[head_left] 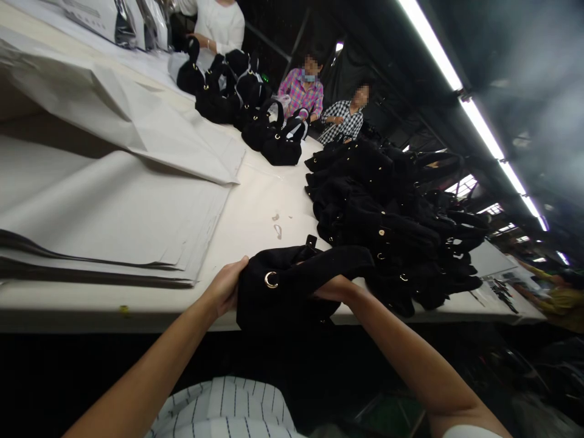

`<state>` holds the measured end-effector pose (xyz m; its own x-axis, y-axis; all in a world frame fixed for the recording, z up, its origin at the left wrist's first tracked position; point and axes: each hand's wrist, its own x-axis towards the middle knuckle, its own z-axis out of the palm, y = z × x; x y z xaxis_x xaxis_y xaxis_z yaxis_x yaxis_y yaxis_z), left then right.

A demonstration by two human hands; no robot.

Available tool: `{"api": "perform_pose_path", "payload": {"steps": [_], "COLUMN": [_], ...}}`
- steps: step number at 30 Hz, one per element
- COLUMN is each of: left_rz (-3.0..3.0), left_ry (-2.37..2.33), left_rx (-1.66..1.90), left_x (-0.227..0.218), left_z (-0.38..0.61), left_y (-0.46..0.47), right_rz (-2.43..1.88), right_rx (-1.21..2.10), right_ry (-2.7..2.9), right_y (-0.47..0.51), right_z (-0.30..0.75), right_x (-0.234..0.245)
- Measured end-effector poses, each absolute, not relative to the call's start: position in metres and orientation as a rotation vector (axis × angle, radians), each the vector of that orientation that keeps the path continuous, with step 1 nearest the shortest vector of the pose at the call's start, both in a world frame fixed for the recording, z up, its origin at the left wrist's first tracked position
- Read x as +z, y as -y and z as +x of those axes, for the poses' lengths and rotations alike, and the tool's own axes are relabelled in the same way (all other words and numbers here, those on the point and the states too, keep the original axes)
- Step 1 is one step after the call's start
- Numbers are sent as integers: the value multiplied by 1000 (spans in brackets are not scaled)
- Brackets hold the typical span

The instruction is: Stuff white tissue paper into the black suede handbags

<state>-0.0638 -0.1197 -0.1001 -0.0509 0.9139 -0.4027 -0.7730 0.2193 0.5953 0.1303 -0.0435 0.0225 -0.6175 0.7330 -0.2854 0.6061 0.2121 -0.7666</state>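
A black fabric handbag (283,292) with a gold ring on its side is in front of me at the table's near edge. My left hand (227,285) grips the bag's left side, thumb on top and the other fingers hidden behind it. My right hand (335,288) reaches in under the bag's wide black strap, and its fingers are out of sight inside the bag. A small tab with a metal snap sticks up from the bag's far edge.
A large heap of black bags (387,201) lies close on the right. Stacked grey-white paper sheets (114,207) cover the left of the table (269,194). Finished-looking black bags (280,146) stand farther back. Several people are around the table; tools (502,295) lie at far right.
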Motion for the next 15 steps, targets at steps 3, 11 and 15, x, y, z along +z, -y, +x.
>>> {"api": "perform_pose_path", "payload": {"steps": [3, 11, 15], "left_rz": [134, 208, 285], "left_ry": [-799, -888, -968], "left_rx": [1532, 1629, 1579], "left_x": [-96, -93, -96], "left_z": [-76, -93, -88], "left_y": [123, 135, 128], "right_rz": [-1180, -1240, -1367], "right_rx": [970, 265, 169], "right_ry": [2476, 2884, 3045], "right_y": [49, 59, 47], "right_z": [129, 141, 116], "right_x": [27, 39, 33]}}
